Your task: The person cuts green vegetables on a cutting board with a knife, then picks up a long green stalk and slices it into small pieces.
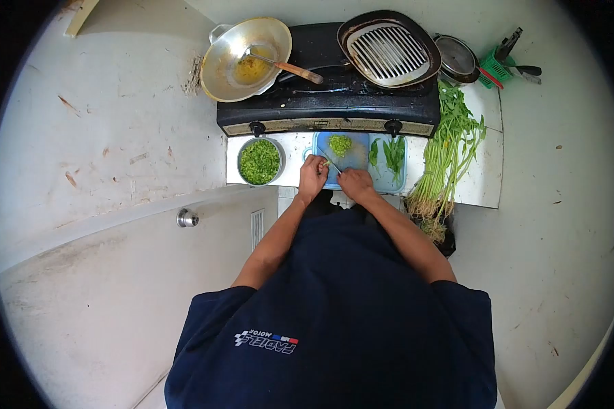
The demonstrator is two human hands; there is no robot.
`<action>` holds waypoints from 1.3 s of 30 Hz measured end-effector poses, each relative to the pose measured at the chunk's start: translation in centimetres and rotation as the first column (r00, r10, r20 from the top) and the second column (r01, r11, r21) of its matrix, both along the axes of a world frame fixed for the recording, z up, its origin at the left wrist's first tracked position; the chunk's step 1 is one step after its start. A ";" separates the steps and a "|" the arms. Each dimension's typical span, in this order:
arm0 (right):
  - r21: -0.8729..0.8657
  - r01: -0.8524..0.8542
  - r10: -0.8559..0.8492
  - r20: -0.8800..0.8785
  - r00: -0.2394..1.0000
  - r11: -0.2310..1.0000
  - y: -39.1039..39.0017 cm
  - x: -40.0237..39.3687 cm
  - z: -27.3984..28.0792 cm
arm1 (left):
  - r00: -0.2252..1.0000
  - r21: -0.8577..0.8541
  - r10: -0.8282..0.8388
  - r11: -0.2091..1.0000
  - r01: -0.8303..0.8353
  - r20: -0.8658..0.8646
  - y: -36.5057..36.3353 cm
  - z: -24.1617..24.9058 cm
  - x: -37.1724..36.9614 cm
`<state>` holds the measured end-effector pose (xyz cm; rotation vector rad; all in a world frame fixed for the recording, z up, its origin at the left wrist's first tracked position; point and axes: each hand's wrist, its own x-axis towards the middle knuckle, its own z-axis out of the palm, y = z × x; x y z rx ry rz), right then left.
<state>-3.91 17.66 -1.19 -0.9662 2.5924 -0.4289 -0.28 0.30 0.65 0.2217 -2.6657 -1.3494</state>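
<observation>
At the near edge of a blue cutting board [355,158], my left hand [312,176] is closed on a small piece of green vegetable. My right hand [356,184] grips a knife [333,165], whose blade points up and left toward my left fingers. A small heap of chopped greens [340,144] lies on the board beyond my hands. Whole green leaves [393,155] rest on the board's right part. To the left stands a round metal bowl [282,165] filled with finely chopped greens [260,161].
Behind the board is a black stove [327,109] bearing a wok [218,68] with a wooden-handled ladle [299,71] and a grill pan [391,53]. Long-stemmed greens [445,153] lie at the right, below a lidded pot [455,58] and a green basket [492,65] of utensils.
</observation>
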 end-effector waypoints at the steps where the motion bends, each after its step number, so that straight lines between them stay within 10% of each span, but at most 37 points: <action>1: -0.010 0.006 -0.006 -0.006 1.000 1.000 -0.8 -0.2 -0.8 | 1.000 0.003 -0.004 1.000 0.004 0.000 0.1 0.0 0.0; 39: 0.017 0.023 -0.025 0.154 0.988 1.000 1.5 -0.1 3.3 | 0.995 -0.005 0.092 0.996 -0.092 -0.028 0.5 -0.5 0.3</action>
